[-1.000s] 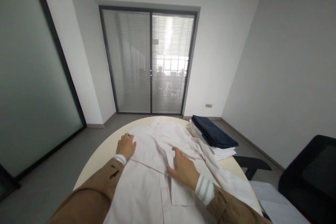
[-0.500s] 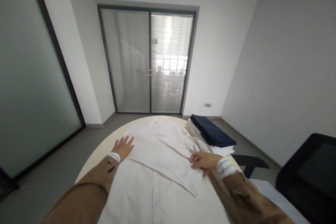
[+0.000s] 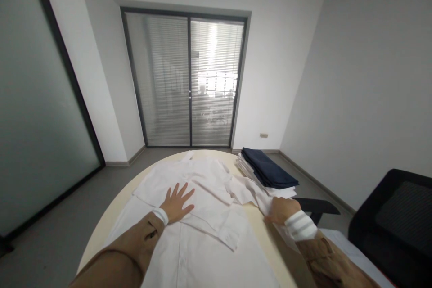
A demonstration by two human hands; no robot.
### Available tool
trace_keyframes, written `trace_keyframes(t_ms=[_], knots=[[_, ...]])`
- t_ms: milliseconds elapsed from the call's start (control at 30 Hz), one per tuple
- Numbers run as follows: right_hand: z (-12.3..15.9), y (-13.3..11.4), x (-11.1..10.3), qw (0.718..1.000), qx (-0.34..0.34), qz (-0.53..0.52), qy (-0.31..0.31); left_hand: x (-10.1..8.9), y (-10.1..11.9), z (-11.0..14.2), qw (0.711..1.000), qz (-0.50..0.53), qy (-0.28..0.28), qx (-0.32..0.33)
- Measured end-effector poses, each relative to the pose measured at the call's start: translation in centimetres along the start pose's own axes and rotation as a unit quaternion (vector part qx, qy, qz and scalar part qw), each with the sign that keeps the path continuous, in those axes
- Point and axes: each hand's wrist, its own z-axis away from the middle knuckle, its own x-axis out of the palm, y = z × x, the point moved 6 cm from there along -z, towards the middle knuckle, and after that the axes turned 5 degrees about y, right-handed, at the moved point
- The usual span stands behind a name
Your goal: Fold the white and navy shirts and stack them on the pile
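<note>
A white shirt lies spread on the round table, its button placket running toward me. One sleeve is folded across the body, with its cuff near the middle right. My left hand rests flat on the shirt, fingers spread. Over at the table's right edge, my right hand is closed around the end of the other sleeve, which stretches out to the right from the shirt. The fingertips of the right hand are partly hidden from view.
A stack of folded white garments with a folded navy garment on top stands at the table's right rim. Beyond it is a black office chair with an armrest close to the table. Glass doors with blinds are ahead.
My left hand has moved right, onto the middle of the shirt. My right hand has gone outward to the right, drawing the sleeve out from the shirt's side.
</note>
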Motion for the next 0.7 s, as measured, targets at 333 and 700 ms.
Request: trace_keyframes(t_ms=[333, 700], knots=[[-1.8, -2.7, -3.2, 0.990, -0.077, -0.095, -0.077, -0.9, 0.6, 0.1, 0.999, -0.045, 0.003, 0.020], [0.8, -11.3, -16.5, 0.759, -0.138, -0.601, 0.210, -0.9, 2.7, 0.1, 0.999, -0.001, -0.019, 0.037]])
